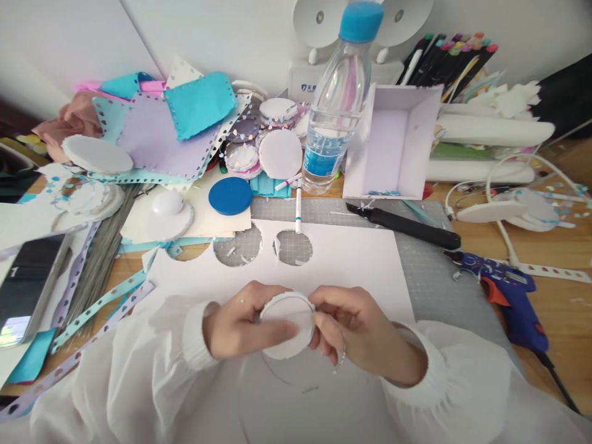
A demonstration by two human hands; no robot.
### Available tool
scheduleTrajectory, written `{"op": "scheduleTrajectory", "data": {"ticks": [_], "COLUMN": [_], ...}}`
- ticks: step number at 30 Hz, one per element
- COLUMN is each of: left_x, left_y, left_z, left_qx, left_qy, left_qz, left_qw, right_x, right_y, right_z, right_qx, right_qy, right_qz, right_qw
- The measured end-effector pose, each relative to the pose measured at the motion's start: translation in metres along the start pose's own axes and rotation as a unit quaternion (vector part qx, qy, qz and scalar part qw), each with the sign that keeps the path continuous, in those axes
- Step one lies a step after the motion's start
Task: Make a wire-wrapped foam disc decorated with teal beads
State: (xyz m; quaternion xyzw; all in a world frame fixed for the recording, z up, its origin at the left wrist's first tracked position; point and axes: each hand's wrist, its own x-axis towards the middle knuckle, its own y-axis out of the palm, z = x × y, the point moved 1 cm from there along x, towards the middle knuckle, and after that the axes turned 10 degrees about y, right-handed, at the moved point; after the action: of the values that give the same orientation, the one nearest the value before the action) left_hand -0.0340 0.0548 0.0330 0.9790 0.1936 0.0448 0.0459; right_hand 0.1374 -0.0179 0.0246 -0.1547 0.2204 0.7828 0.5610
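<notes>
A round white disc (281, 330) is held up between both hands, near the front of the table. My left hand (252, 320) grips its left side, the thumb lying across its face and the fingers behind it. At the disc's right edge, the fingertips of my right hand (354, 327) are pinched together on the rim. A thin strand with small beads (341, 353) hangs by the right fingers, and a thin wire curves below the disc. Beyond the hands lies a white sheet (351, 262) with round holes cut along its far edge.
A water bottle (330, 117) stands behind the sheet, beside an open white box (393, 142). A black cutter (411, 227) and a blue glue gun (518, 302) lie right. At left are a phone (32, 283), a blue disc (230, 196) and coloured sheets (157, 132).
</notes>
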Motion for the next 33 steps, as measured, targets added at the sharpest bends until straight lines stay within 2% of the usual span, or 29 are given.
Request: {"op": "scheduleTrajectory", "data": {"ticks": [3, 7, 12, 17, 20, 25, 29, 33], "left_x": [0.001, 0.002, 0.001, -0.004, -0.007, -0.008, -0.008, -0.008], "left_y": [-0.002, 0.001, 0.004, -0.001, -0.001, 0.000, 0.000, 0.000], "left_z": [-0.007, -0.009, -0.006, 0.002, 0.002, -0.001, -0.002, -0.002], "left_qx": [-0.071, -0.070, -0.060, 0.005, 0.058, 0.077, 0.078, 0.046], "left_qy": [-0.020, -0.020, 0.009, 0.021, 0.023, 0.025, 0.014, -0.009], "left_qz": [0.019, 0.031, 0.029, -0.024, -0.033, -0.014, -0.013, -0.045], "left_qw": [0.997, 0.997, 0.998, 0.999, 0.998, 0.997, 0.997, 0.998], "right_x": [0.001, 0.000, -0.002, -0.005, -0.006, -0.006, -0.006, -0.005], "right_y": [-0.001, -0.002, -0.003, -0.003, -0.003, -0.003, -0.005, -0.004], "right_z": [0.003, 0.001, 0.002, 0.005, 0.003, 0.000, 0.000, 0.004], "right_qx": [0.069, 0.000, -0.090, -0.136, -0.178, -0.200, -0.192, -0.148], "right_qy": [0.021, -0.006, -0.103, -0.123, -0.142, -0.181, -0.177, -0.154], "right_qz": [0.054, 0.080, 0.044, -0.002, -0.029, -0.014, -0.004, 0.020], "right_qw": [0.996, 0.997, 0.990, 0.983, 0.973, 0.963, 0.965, 0.977]}}
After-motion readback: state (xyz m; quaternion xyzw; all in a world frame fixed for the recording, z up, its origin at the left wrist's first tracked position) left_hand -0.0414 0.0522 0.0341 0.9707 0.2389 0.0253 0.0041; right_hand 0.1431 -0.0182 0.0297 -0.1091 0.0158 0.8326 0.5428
